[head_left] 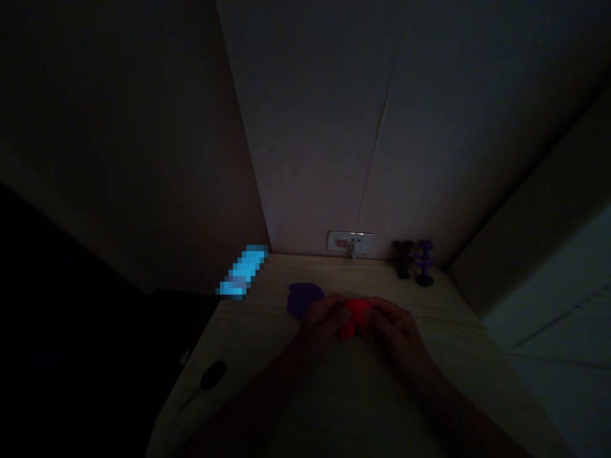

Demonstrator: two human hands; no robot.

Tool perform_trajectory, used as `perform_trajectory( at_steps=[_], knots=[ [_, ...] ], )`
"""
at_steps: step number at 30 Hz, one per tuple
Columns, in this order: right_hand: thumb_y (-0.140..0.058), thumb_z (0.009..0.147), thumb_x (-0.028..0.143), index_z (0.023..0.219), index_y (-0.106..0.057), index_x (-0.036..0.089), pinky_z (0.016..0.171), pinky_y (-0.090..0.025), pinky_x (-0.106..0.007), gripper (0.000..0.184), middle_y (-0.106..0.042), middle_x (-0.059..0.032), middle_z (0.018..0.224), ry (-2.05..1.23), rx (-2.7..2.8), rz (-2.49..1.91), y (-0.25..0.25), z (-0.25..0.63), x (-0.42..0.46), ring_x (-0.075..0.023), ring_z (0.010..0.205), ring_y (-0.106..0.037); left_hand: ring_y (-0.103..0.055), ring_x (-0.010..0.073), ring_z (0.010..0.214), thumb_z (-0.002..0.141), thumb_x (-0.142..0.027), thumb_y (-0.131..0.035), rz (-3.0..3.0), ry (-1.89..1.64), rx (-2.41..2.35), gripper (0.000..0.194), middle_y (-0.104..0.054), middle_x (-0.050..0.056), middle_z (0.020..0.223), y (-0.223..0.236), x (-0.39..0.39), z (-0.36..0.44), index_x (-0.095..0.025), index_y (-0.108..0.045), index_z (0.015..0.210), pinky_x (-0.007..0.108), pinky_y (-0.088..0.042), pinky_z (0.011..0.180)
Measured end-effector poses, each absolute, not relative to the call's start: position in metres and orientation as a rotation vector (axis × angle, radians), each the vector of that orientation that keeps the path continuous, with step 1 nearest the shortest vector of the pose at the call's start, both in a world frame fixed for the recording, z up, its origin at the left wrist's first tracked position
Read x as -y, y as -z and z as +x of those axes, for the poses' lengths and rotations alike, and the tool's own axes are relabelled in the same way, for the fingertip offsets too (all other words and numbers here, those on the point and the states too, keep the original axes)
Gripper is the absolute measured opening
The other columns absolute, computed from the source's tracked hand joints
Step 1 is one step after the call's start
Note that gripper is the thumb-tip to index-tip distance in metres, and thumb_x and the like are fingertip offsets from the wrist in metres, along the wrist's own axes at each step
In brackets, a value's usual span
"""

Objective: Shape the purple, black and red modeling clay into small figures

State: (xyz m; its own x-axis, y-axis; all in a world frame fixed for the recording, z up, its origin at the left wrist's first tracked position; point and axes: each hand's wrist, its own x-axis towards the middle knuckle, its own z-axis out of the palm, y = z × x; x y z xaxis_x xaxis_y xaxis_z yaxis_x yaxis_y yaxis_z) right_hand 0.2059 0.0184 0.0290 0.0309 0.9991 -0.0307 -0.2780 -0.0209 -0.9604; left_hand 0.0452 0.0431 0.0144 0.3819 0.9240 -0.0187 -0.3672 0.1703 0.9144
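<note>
A bright red, soft-looking piece is held between both hands above the wooden table; dim light hides what it is made of. My left hand grips its left side, thumb and fingers closed on it. On the other side my right hand pinches the same red piece with its fingertips. A flat purple piece with an uneven edge lies on the table just behind my left hand, partly covered by it.
Against the wall stand a dark bear-like figure and a purple branched figure on a round black base. A wall socket holds a plug. A dark oval object lies on the table at left, below a blurred-out bright rectangle.
</note>
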Motion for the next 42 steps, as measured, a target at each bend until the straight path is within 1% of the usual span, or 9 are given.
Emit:
perform_trajectory(
  at_steps=[4, 8, 12, 14, 17, 22, 26, 32, 42],
  knots=[
    [-0.095, 0.069, 0.048, 0.087, -0.082, 0.019, 0.054, -0.047, -0.021, 0.036, -0.071, -0.0019, 0.067, -1.460, 0.840, -0.945, -0.025, 0.205, -0.021, -0.0117, 0.056, -0.058, -0.062, 0.0156, 0.066, 0.070, -0.053, -0.090, 0.850, -1.023, -0.674, 0.049, -0.072, 0.006, 0.079, -0.010, -0.045, 0.049, -0.012, -0.078, 0.095, 0.027, -0.048, 0.064],
    [-0.094, 0.074, 0.048, 0.093, -0.083, 0.022, 0.057, -0.050, -0.021, 0.034, -0.072, -0.0018, 0.069, -1.327, 0.952, -1.005, -0.023, 0.211, -0.023, -0.0120, 0.059, -0.061, -0.060, 0.0134, 0.062, 0.069, -0.051, -0.090, 0.857, -1.035, -0.717, 0.047, -0.070, 0.004, 0.076, -0.008, -0.048, 0.051, -0.014, -0.074, 0.092, 0.025, -0.046, 0.059],
    [-0.093, 0.076, 0.044, 0.091, -0.084, 0.022, 0.070, -0.058, -0.026, 0.028, -0.078, -0.0064, 0.093, -1.156, 1.180, -1.042, -0.024, 0.217, -0.023, -0.0180, 0.080, -0.071, -0.061, 0.0135, 0.065, 0.069, -0.050, -0.092, 0.952, -1.061, -0.792, 0.047, -0.071, 0.003, 0.079, -0.009, -0.049, 0.049, -0.015, -0.073, 0.095, 0.024, -0.048, 0.060],
    [-0.094, 0.075, 0.040, 0.093, -0.084, 0.023, 0.073, -0.060, -0.027, 0.027, -0.079, -0.0064, 0.096, -1.141, 1.218, -1.042, -0.025, 0.217, -0.021, -0.0196, 0.083, -0.073, -0.063, 0.0153, 0.067, 0.073, -0.052, -0.089, 1.053, -1.067, -0.845, 0.045, -0.072, 0.004, 0.081, -0.012, -0.049, 0.047, -0.015, -0.073, 0.094, 0.025, -0.051, 0.061],
    [-0.094, 0.074, 0.037, 0.099, -0.081, 0.024, 0.072, -0.060, -0.028, 0.031, -0.080, -0.0047, 0.088, -1.179, 1.202, -1.068, -0.026, 0.215, -0.018, -0.0189, 0.076, -0.074, -0.063, 0.0160, 0.065, 0.075, -0.053, -0.085, 1.151, -1.066, -0.886, 0.043, -0.071, 0.004, 0.076, -0.018, -0.048, 0.045, -0.014, -0.075, 0.089, 0.026, -0.049, 0.061],
    [-0.094, 0.074, 0.041, 0.088, -0.080, 0.022, 0.064, -0.055, -0.024, 0.028, -0.078, -0.0039, 0.076, -1.196, 1.221, -1.090, -0.029, 0.214, -0.015, -0.0172, 0.070, -0.070, -0.056, 0.0136, 0.058, 0.077, -0.055, -0.082, 1.221, -1.015, -0.884, 0.043, -0.069, 0.004, 0.067, -0.026, -0.043, 0.043, -0.013, -0.077, 0.087, 0.024, -0.041, 0.054],
    [-0.094, 0.072, 0.045, 0.085, -0.080, 0.020, 0.061, -0.050, -0.025, 0.031, -0.074, -0.0027, 0.070, -1.220, 1.162, -1.099, -0.025, 0.214, -0.018, -0.0156, 0.065, -0.065, -0.056, 0.0133, 0.057, 0.079, -0.057, -0.080, 1.214, -0.997, -0.835, 0.045, -0.072, 0.006, 0.069, -0.028, -0.040, 0.044, -0.012, -0.078, 0.089, 0.024, -0.040, 0.054],
    [-0.096, 0.067, 0.044, 0.083, -0.080, 0.020, 0.057, -0.048, -0.026, 0.033, -0.071, -0.0010, 0.067, -1.405, 0.907, -0.966, -0.019, 0.208, -0.023, -0.0139, 0.059, -0.059, -0.053, 0.0116, 0.052, 0.070, -0.055, -0.090, 0.998, -0.996, -0.749, 0.046, -0.069, 0.003, 0.063, -0.023, -0.040, 0.044, -0.013, -0.076, 0.081, 0.024, -0.038, 0.051],
    [-0.096, 0.065, 0.036, 0.079, -0.076, 0.019, 0.053, -0.050, -0.026, 0.030, -0.065, 0.0021, 0.056, -1.476, 0.714, -0.860, -0.031, 0.196, -0.023, -0.0135, 0.049, -0.059, -0.061, 0.0157, 0.065, 0.063, -0.050, -0.096, 0.683, -1.063, -0.588, 0.047, -0.068, 0.004, 0.073, -0.026, -0.038, 0.058, -0.014, -0.071, 0.079, 0.029, -0.048, 0.064]
  ],
)
